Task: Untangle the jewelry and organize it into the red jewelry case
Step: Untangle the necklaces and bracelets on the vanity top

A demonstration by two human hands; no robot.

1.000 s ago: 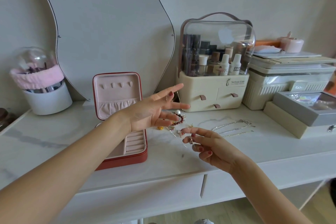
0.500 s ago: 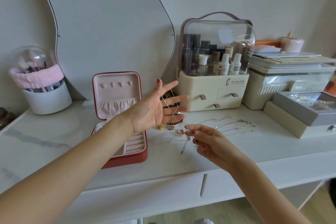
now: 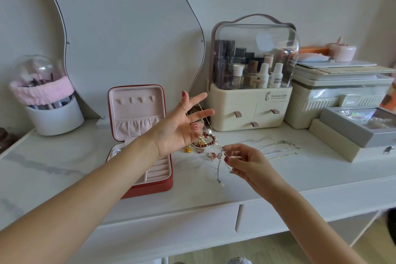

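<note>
1. The cream cosmetics organiser (image 3: pixel 250 105) at the back of the desk (image 3: pixel 64 169) reads "Serious Life" on its front, above three small drawers. Under its clear dome, one white bottle (image 3: pixel 276 76) shows "pooq pooq"; the print on the darker tubes beside it is too small to read.
2. The white storage box (image 3: pixel 338 100) to the right carries a small label, but I cannot make out the letters.
3. The left hand (image 3: pixel 180 128) is raised above the desk, palm turned toward the right hand, forearm reaching in from the lower left. Its fingers are spread and mostly straight, so the grip is open. A fine gold chain (image 3: pixel 188 113) is looped over the thumb and runs down across the palm toward the pile below.
4. The right hand (image 3: pixel 244 161) comes in from the lower right and sits lower, just above the desk. Its grip is closed in a pinch: thumb and forefinger hold a thin silver chain (image 3: pixel 219 167), whose loose end hangs down to touch the desk.
5. The tangled jewelry (image 3: pixel 203 142) lies on the desk between the two hands: a dark red bead bracelet, pearls, a gold charm, a ring.
6. Three straightened chains (image 3: pixel 278 150) lie side by side to the right of the right hand.
7. The red jewelry case (image 3: pixel 139 141) stands open just left of the pile, partly behind the left forearm, its pink lid upright.
</note>
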